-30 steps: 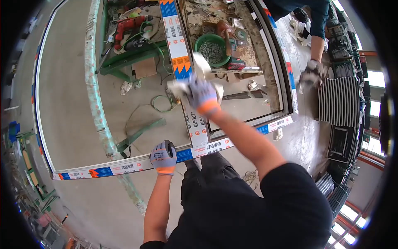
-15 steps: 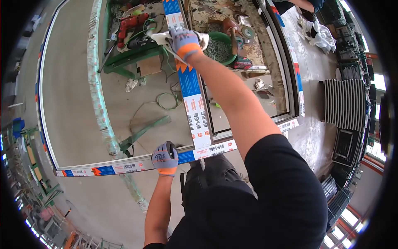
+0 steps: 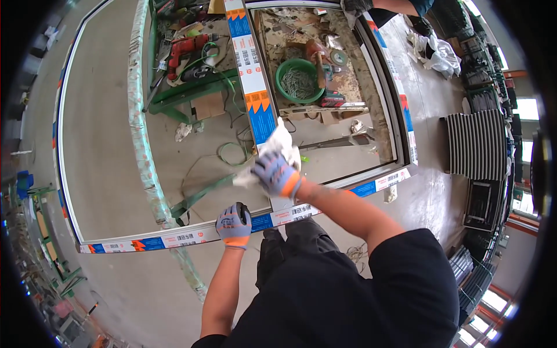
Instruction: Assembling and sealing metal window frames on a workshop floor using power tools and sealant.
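A large white window frame (image 3: 174, 236) wrapped in blue, white and orange protective film lies flat in front of me. My left hand (image 3: 234, 223), in a grey and orange glove, grips its near rail. My right hand (image 3: 276, 173), gloved the same way, presses a crumpled white cloth (image 3: 282, 145) onto the frame's middle bar (image 3: 249, 69), close to where that bar meets the near rail.
Under the frame stand a green trestle with a red power drill (image 3: 191, 45) and a pallet holding a green bowl of screws (image 3: 299, 81). Cables lie on the concrete floor. Another person's gloved hand (image 3: 354, 6) touches the far right corner. Stacked grey profiles (image 3: 478, 145) stand at right.
My right hand has drawn the cloth back along the middle bar, from far out toward the near rail. My left hand has kept its grip on the near rail.
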Tool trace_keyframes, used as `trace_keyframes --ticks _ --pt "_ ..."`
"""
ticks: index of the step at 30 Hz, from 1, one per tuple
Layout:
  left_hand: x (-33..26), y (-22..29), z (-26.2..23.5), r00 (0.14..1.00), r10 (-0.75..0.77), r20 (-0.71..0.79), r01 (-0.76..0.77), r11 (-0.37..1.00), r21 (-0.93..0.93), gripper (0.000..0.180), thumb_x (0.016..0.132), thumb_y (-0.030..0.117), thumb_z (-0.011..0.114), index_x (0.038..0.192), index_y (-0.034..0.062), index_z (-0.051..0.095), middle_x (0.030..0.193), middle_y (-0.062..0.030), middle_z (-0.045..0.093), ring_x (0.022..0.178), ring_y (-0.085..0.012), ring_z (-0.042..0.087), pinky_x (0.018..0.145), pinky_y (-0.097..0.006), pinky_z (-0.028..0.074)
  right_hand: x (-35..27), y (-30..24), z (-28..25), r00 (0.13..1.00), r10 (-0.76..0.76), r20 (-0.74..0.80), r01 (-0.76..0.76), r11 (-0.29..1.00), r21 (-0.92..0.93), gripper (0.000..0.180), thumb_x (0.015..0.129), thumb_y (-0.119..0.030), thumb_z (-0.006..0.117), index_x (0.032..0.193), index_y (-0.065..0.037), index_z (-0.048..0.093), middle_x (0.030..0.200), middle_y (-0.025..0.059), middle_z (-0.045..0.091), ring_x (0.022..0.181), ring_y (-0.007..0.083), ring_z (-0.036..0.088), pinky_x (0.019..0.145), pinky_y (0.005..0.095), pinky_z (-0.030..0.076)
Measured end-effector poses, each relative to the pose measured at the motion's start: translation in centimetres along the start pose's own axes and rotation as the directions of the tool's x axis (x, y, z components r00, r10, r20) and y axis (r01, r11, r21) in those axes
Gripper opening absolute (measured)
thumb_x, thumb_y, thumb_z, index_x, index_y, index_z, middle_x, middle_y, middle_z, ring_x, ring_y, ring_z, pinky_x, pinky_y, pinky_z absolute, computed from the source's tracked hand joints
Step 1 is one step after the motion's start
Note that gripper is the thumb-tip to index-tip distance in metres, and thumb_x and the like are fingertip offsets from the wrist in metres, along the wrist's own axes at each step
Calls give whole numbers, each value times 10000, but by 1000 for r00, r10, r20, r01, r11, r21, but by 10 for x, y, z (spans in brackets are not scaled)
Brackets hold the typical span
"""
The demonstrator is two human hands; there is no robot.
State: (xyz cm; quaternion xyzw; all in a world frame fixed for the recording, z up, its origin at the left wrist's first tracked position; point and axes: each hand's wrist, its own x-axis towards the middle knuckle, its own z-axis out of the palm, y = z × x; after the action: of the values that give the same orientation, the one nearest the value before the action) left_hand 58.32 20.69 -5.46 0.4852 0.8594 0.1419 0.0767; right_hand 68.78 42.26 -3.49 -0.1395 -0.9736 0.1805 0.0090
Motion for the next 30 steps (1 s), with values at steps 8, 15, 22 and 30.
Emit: trace_keyframes --ticks 8,15,22,30 --pt "4 8 -1 999 18 27 -17 1000 -22 209 793 190 645 978 93 635 910 -104 649 832 -312 615 770 -411 491 201 167 -65 820 200 -537 -313 941 -128 466 803 -401 648 1117 -65 575 1161 188 555 1122 361 494 915 475 400" --pt "2 -2 -5 1000 -30 -2 30 999 13 226 801 215 646 985 86 624 898 -111 653 844 -300 624 758 -414 490 128 100 -32 831 294 -472 -317 948 31 502 758 -290 670 1184 -60 535 1132 194 537 1077 353 523 843 439 456" --pt "63 38 20 955 -294 42 277 829 -486 312 871 116 569 1164 11 561 984 -190 643 945 -391 605 832 -480 479 0 11 1 820 491 -294 -459 871 176 395 755 -231 665 1094 -62 555 1092 190 540 1063 378 503 868 469 421" --pt "173 129 48 954 -239 -178 155 909 -388 541 859 181 562 1320 -53 405 1278 -293 461 1136 -461 446 994 -515 353 167 148 -46 469 748 -470 -606 659 445 434 846 -278 635 1131 17 494 1122 253 550 1062 418 538 905 466 457"
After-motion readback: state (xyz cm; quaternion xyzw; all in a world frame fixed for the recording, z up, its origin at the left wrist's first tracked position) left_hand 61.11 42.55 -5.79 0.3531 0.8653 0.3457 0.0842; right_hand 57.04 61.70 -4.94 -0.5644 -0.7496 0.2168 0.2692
